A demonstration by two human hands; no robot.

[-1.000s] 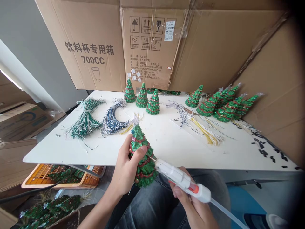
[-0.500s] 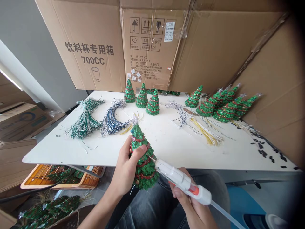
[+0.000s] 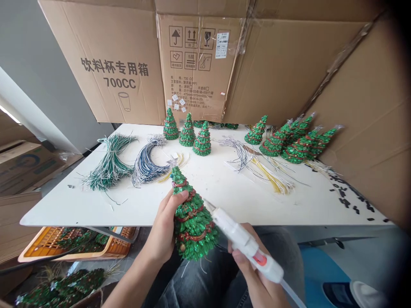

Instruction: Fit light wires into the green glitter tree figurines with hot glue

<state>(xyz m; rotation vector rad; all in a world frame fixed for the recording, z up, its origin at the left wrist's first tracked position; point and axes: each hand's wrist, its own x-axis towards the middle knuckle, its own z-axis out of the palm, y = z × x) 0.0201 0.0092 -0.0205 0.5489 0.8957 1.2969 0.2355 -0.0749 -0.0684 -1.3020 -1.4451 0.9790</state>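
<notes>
My left hand (image 3: pixel 165 224) grips a small green Christmas tree (image 3: pixel 195 222) with red garlands and a pale star on top. The tree leans to the left over my lap, and thin wires stick out below its base. In my right hand (image 3: pixel 253 261) is a white glue gun (image 3: pixel 245 239) with a translucent glue stick (image 3: pixel 293 295) coming out of its back end. Its nozzle points up and left, just beside the tree's right side, with a small gap between them. My right fingers are partly hidden behind the gun body.
On the white table (image 3: pixel 221 201) lie bundles of green wires (image 3: pixel 111 160) and blue wires (image 3: pixel 149 160), loose yellow and white wires (image 3: pixel 272 171), and black bits (image 3: pixel 345 203). Several trees (image 3: pixel 202 141) stand at the back before cardboard boxes (image 3: pixel 122 42). An orange basket (image 3: pixel 41 246) sits lower left.
The glue gun's nozzle has come away from the tree's side. The tree has been turned slightly in my left hand, and the whole view has shifted a little.
</notes>
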